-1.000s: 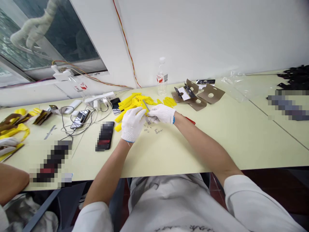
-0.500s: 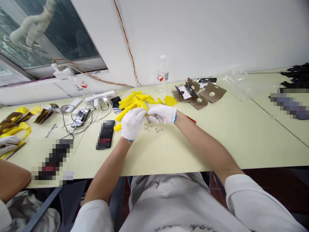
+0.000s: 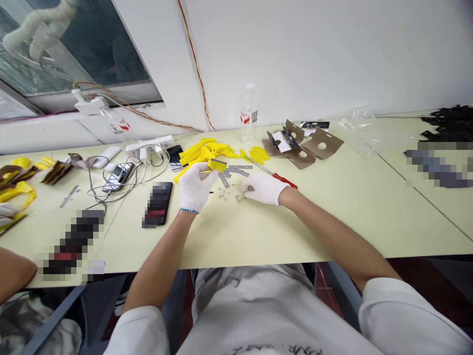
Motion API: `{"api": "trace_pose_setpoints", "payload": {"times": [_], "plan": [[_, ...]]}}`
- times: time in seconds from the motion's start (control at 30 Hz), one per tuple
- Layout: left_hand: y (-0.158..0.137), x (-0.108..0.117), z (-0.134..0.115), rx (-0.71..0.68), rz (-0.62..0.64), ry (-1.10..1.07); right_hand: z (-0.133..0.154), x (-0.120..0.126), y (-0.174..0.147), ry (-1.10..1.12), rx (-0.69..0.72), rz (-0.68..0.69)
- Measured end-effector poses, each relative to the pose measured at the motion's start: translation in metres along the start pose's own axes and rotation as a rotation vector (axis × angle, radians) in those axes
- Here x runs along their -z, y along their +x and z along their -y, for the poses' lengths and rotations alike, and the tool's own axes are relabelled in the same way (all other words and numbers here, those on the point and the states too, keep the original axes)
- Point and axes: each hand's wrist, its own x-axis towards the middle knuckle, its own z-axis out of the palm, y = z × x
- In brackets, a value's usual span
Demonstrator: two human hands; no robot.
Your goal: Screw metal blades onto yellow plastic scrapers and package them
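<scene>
My left hand (image 3: 194,190), in a white knit glove, is closed round a yellow plastic part (image 3: 218,165) and holds it above the table. Beside it lie several flat grey metal blades (image 3: 240,171). My right hand (image 3: 265,189), gloved too, is lowered to the tabletop with its fingers curled together beside a scatter of small metal screws (image 3: 238,198); whether one is between the fingertips is hidden. A screwdriver with a red handle (image 3: 285,180) lies just behind the right hand. More yellow plastic parts (image 3: 203,150) are heaped beyond the left hand.
A clear bottle (image 3: 249,116) stands by the wall, left of brown cardboard packaging (image 3: 322,144). Phones (image 3: 158,204), cables and a power strip (image 3: 150,144) occupy the left side. Another person's arm (image 3: 16,273) reaches in there. Black parts (image 3: 449,123) are piled at far right.
My right hand has moved away from the yellow part, right and slightly down to the screws. The left hand keeps the yellow part, now tilted. The blades and screwdriver have come into fuller view.
</scene>
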Motion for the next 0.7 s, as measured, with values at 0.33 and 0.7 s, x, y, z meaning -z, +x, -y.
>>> {"api": "trace_pose_setpoints", "payload": {"times": [0.33, 0.7], "plan": [[0.000, -0.001, 0.002, 0.061, 0.026, -0.026, 0.003, -0.014, 0.025, -0.044, 0.102, 0.076], [-0.004, -0.005, -0.007, 0.169, 0.079, -0.143, 0.003, -0.006, 0.026, -0.038, 0.035, -0.193]]}}
